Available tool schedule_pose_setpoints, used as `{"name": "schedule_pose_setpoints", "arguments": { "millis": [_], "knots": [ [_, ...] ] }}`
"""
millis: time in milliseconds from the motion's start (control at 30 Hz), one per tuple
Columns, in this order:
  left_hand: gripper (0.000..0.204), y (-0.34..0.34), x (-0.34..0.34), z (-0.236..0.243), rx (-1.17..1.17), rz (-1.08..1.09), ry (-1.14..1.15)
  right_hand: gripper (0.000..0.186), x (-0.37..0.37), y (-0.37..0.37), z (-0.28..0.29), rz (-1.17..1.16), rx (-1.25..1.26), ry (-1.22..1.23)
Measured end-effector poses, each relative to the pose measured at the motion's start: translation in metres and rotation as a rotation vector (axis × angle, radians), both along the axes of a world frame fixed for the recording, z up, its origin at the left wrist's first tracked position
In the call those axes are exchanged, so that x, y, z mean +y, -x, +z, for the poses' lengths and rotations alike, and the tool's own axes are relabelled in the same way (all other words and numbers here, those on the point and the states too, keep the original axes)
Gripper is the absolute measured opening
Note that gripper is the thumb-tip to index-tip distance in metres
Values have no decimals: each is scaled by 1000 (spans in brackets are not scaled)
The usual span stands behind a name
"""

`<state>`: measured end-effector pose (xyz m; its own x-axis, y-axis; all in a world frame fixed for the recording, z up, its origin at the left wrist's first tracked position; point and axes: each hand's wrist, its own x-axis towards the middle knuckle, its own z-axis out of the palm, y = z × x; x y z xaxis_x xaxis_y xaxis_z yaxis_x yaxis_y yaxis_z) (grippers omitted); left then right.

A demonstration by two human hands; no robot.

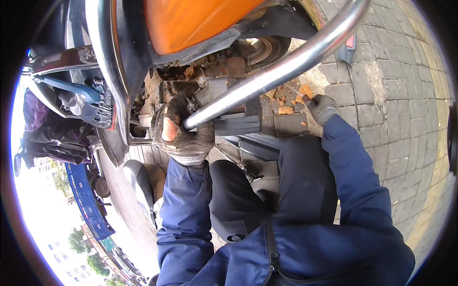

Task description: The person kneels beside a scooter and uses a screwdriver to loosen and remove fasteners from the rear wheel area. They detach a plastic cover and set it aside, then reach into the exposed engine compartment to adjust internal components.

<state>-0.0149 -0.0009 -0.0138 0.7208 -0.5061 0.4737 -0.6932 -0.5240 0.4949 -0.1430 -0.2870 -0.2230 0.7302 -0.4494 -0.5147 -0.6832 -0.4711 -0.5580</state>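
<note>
My left hand (183, 136), in a worn dark knit glove with a hole at its back, reaches under the vehicle. Its fingers are curled at a dark, dirty metal part (179, 87), and what they grip is hidden. The end of a chrome bar (267, 83) passes in front of this hand. Off to the right, my right hand (323, 109), also gloved, is closed low over the paving. Something thin seems to stick out of its fingers, too unclear to name. Beside it lie crumbled orange-brown clumps of dirt (286, 110).
Above is the vehicle's orange panel (191, 24), with a wheel (265, 50) behind. A dark plastic panel (255, 145) lies before my knees. Another chrome bar (107, 57) curves down at left. Grey paving bricks (400, 124) spread right; a blue truck (88, 200) stands at far left.
</note>
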Motion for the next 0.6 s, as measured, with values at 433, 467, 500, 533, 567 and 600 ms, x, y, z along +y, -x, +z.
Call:
{"name": "schedule_pose_setpoints", "arguments": {
  "millis": [433,467,500,533,567,600],
  "knots": [
    [34,1,-3,8,-50,53,-29,64,-21,53,31,-81,-205,-20],
    [33,3,-1,8,2,55,-26,63,-27,60,34,-157,-211,-44],
    [35,1,-1,7,-104,11,-25,62,-32,61,37,-132,-246,-16],
    [36,2,0,7,-93,16,-33,61,-34,58,39,-131,-209,5],
    [36,1,0,6,-84,22,-43,61,-34,51,39,-171,-96,47],
    [37,0,0,5,-80,14,-42,61,-31,42,38,-109,-124,62]
  ]
}}
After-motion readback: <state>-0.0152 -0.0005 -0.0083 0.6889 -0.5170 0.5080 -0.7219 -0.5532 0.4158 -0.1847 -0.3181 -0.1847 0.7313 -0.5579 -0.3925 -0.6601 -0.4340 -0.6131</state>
